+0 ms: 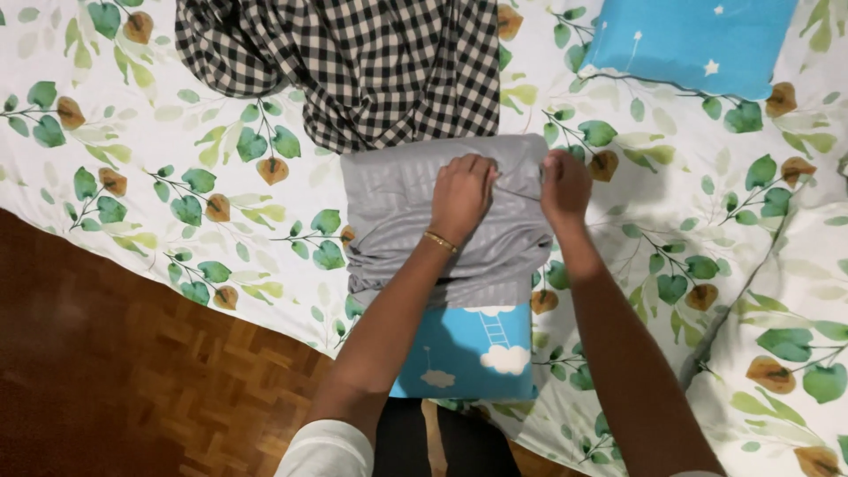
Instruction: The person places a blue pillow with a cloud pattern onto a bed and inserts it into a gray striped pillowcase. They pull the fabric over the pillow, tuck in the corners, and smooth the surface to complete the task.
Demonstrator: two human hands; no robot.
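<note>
On the leaf-printed white bedsheet (pixel 132 177), left hand (pixel 461 196) and right hand (pixel 564 184) both pinch the grey striped fabric cover (pixel 397 221) over a blue cloud-print pillow (pixel 468 353). Risk: uneven pulling may bunch the cover.

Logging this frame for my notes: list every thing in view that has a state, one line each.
Grey striped cloth: partly folded, bunched at the near edge, lying on the bed.
Checked cloth: crumpled, unfolded.
Blue cloud pillow: flat, partly under the grey cloth.
Blue star pillow: flat on the bed.
Left hand: gripping the grey cloth.
Right hand: pinching its edge.
</note>
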